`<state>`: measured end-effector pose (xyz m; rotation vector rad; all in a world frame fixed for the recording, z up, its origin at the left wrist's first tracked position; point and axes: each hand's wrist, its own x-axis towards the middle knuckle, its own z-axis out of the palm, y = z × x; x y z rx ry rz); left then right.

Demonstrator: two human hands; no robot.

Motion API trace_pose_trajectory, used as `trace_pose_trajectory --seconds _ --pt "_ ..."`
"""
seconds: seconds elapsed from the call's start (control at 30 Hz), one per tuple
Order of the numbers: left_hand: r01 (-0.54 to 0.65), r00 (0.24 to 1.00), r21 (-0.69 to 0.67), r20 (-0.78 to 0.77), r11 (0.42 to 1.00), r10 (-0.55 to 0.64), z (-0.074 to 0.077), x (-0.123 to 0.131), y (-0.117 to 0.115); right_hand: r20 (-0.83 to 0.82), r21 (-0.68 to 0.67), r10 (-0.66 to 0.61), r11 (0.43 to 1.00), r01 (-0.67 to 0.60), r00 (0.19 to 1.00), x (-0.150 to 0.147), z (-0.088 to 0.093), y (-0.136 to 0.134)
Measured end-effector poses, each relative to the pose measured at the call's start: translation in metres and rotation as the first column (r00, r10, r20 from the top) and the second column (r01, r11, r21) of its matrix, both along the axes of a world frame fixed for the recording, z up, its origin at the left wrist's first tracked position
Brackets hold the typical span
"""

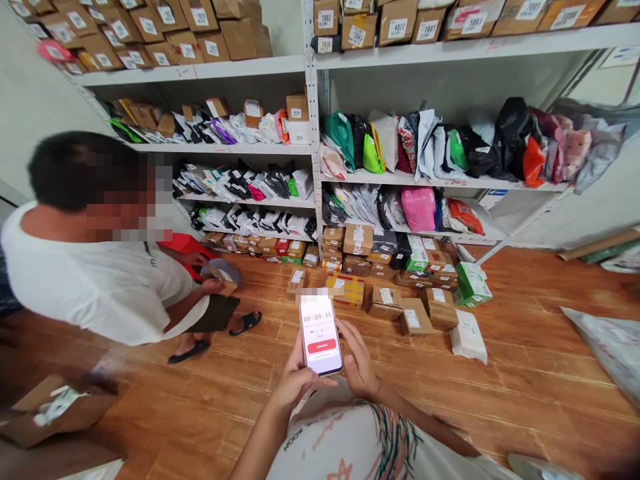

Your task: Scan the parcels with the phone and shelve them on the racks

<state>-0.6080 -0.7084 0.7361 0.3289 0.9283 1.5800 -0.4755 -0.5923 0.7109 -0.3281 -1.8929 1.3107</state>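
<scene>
We look down past our pale printed shirt [345, 440] at a phone [321, 337] upright in front of it, just above the wood floor's [240, 427] lower boards in view. Our left hand [295, 379] grips it from the left and below, thumb across the lower edge. Our right hand [363, 370] is beside the phone's right edge, fingers extended and loosely open; we cannot tell whether they touch it. The lit screen reads 00:09:35 above a red button. To our left, a person in a white T-shirt [85, 273] holds a small brown box [227, 288]. Beyond the phone, cartons rest on the floor, among them a yellow-taped box [347, 291] and a green-and-white box [474, 285]. Farthest off, white shelves [195, 71] carry bagged parcels [420, 208], with number-labelled boxes [397, 23] on top.
</scene>
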Motion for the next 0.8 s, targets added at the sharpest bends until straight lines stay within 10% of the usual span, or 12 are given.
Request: trace_pose_trajectory --seconds 0.27,0.5,0.8 --pt "0.018 0.999 0.035 0.035 0.999 -0.019 -0.007 -0.004 0.001 -0.047 -0.182 -0.013 0.983 0.004 0.999 -0.006 -0.005 -0.003" --pt "-0.002 0.989 0.085 0.151 0.996 -0.011 -0.017 -0.006 0.003 -0.015 -0.531 0.0 0.847 -0.008 1.0 -0.032 0.017 -0.011" --pt "-0.025 0.988 0.103 0.152 0.994 0.009 -0.022 -0.005 0.005 0.034 -0.594 -0.059 0.802 0.067 0.998 -0.038 0.023 -0.01"
